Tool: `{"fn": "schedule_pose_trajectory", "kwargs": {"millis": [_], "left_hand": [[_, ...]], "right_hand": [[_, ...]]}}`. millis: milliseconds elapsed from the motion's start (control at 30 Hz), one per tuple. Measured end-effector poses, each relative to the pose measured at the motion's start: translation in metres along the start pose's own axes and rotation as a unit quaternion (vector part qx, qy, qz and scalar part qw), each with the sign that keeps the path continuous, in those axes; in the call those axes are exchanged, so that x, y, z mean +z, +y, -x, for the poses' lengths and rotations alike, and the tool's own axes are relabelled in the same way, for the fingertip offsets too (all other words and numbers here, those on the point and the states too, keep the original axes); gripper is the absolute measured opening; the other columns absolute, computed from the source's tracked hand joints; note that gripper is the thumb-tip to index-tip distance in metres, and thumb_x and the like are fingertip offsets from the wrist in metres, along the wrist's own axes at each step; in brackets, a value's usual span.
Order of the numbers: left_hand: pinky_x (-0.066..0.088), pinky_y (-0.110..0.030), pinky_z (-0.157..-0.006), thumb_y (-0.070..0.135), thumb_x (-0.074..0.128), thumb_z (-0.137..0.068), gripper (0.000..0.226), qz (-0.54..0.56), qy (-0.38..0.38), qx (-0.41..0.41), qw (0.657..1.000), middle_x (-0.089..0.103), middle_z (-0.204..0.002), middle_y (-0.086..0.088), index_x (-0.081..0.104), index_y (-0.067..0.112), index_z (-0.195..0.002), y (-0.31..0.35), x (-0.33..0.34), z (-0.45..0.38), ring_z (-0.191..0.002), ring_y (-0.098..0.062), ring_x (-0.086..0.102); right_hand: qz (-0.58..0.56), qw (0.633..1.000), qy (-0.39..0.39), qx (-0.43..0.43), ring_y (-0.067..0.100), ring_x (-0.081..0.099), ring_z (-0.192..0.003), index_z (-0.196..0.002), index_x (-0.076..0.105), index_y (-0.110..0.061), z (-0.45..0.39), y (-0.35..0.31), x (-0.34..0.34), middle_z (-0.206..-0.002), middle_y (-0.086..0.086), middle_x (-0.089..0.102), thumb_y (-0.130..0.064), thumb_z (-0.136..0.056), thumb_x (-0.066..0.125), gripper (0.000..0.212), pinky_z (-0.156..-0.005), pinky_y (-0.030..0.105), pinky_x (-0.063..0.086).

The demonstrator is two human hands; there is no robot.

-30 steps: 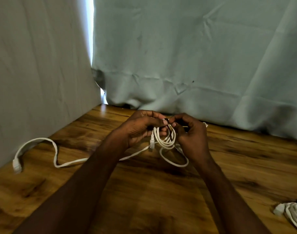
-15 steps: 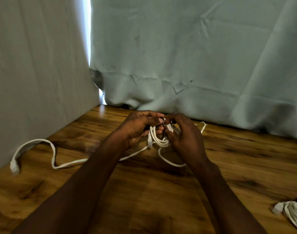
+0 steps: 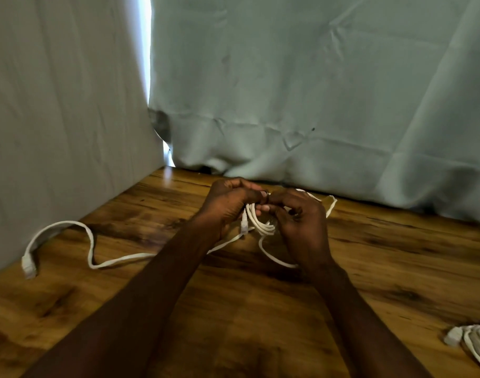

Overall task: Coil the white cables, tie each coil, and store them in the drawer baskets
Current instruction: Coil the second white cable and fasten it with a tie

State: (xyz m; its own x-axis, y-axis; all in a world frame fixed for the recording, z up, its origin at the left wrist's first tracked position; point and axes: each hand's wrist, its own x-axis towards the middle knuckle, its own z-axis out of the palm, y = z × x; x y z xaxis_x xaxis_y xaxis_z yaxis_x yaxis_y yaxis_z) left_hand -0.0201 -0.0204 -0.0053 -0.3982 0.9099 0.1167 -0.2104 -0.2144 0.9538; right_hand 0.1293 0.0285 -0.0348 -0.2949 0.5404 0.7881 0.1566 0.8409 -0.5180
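A small coil of white cable [image 3: 262,223] hangs between my two hands just above the wooden table [image 3: 233,309]. My left hand [image 3: 229,201] grips the coil's top from the left. My right hand [image 3: 301,216] holds the coil from the right, fingers curled around its strands. The fingertips of both hands meet over something small and dark at the coil's top; I cannot tell what it is. A white plug [image 3: 244,227] dangles beside the coil. A loose tail of white cable [image 3: 91,249] snakes left across the table and ends in a connector [image 3: 28,267].
A second white cable bundle [image 3: 476,342] lies at the table's right edge. Pale cloth backdrops [image 3: 288,91] hang close behind and to the left of the table. No drawer or basket is in view.
Both hands have closed in tighter at the coil's top, and my right hand has shifted left over the strands. The loose tail on the table has barely moved.
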Motion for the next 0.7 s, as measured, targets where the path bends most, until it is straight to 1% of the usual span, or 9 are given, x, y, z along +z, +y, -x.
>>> {"fn": "schedule_pose_trajectory", "kwargs": {"millis": [67,167,300,367,467,500,567,633,700], "left_hand": [[0.053,-0.024,-0.045,-0.009,0.074,-0.083,0.015,-0.006,0.003,0.021,1.0,0.07,-0.073,-0.016,0.067,-0.014,-0.095,-0.004,0.003,0.0,-0.047,-0.019,0.062],[0.041,-0.02,-0.041,0.002,0.075,-0.088,0.008,-0.079,0.017,0.074,0.994,0.064,-0.057,-0.007,0.072,-0.004,-0.085,-0.012,0.01,-0.003,-0.04,-0.01,0.052],[0.05,-0.029,-0.053,0.019,0.064,-0.084,0.018,-0.264,0.044,0.21,0.94,0.073,-0.063,0.003,0.079,0.013,-0.077,-0.021,0.016,-0.003,-0.059,-0.008,0.068],[0.051,-0.034,-0.058,0.027,0.057,-0.077,0.026,-0.333,0.036,0.243,0.91,0.075,-0.068,0.0,0.079,0.014,-0.079,-0.019,0.018,0.002,-0.068,-0.01,0.071],[0.042,-0.033,-0.059,0.028,0.052,-0.077,0.027,-0.401,0.022,0.255,0.88,0.074,-0.073,-0.005,0.075,0.014,-0.081,-0.016,0.018,0.005,-0.075,-0.021,0.069],[0.042,-0.033,-0.06,0.028,0.053,-0.08,0.022,-0.395,0.014,0.254,0.883,0.074,-0.075,-0.005,0.071,0.016,-0.083,-0.018,0.017,0.004,-0.076,-0.024,0.069],[0.052,-0.04,-0.062,0.021,0.058,-0.091,0.003,-0.326,-0.019,0.242,0.914,0.073,-0.076,-0.005,0.06,0.02,-0.09,-0.02,0.017,0.004,-0.072,-0.022,0.072],[0.057,-0.048,-0.066,0.016,0.059,-0.098,0.009,-0.258,-0.061,0.226,0.937,0.073,-0.084,-0.009,0.053,0.022,-0.097,-0.022,0.016,0.003,-0.068,-0.019,0.073],[0.056,-0.042,-0.064,0.013,0.061,-0.098,0.012,-0.202,-0.12,0.212,0.949,0.073,-0.089,-0.01,0.054,0.018,-0.106,-0.021,0.013,0.001,-0.07,-0.019,0.071]], "right_hand": [[-0.069,0.995,0.026,0.07,0.017,0.073,-0.092,-0.092,0.082,-0.018,0.0,-0.004,0.003,-0.093,-0.006,0.078,-0.01,-0.085,0.077,0.011,-0.083,0.048,0.057],[-0.086,0.988,0.06,0.114,0.011,0.073,-0.091,-0.091,0.081,-0.022,-0.001,-0.012,0.005,-0.091,-0.007,0.079,-0.006,-0.085,0.079,0.017,-0.081,0.035,0.056],[-0.072,0.987,0.102,0.106,0.008,0.069,-0.083,-0.086,0.079,-0.023,-0.005,-0.018,0.002,-0.087,-0.006,0.073,-0.001,-0.08,0.082,0.023,-0.073,0.018,0.049],[-0.063,0.986,0.115,0.106,0.01,0.07,-0.085,-0.084,0.08,-0.018,-0.006,-0.021,0.001,-0.088,-0.001,0.072,-0.001,-0.078,0.083,0.019,-0.075,0.021,0.053],[-0.078,0.976,0.12,0.164,0.016,0.074,-0.082,-0.082,0.082,-0.015,-0.008,-0.015,0.004,-0.083,0.0,0.077,-0.007,-0.076,0.085,0.01,-0.079,0.035,0.059],[-0.098,0.967,0.126,0.201,0.019,0.076,-0.082,-0.081,0.082,-0.016,-0.01,-0.012,0.004,-0.082,0.0,0.078,-0.013,-0.074,0.086,0.009,-0.08,0.039,0.061],[-0.145,0.941,0.138,0.273,0.025,0.077,-0.085,-0.084,0.083,-0.014,-0.012,-0.009,0.002,-0.084,0.003,0.08,-0.016,-0.073,0.085,0.011,-0.082,0.044,0.062],[-0.213,0.912,0.135,0.323,0.025,0.075,-0.08,-0.089,0.081,-0.004,-0.014,-0.013,-0.005,-0.085,0.011,0.078,-0.003,-0.078,0.08,0.011,-0.076,0.039,0.061],[-0.299,0.866,0.145,0.375,0.028,0.073,-0.072,-0.094,0.077,0.006,-0.015,-0.018,-0.01,-0.082,0.019,0.075,0.006,-0.079,0.075,0.015,-0.068,0.034,0.059]]}}
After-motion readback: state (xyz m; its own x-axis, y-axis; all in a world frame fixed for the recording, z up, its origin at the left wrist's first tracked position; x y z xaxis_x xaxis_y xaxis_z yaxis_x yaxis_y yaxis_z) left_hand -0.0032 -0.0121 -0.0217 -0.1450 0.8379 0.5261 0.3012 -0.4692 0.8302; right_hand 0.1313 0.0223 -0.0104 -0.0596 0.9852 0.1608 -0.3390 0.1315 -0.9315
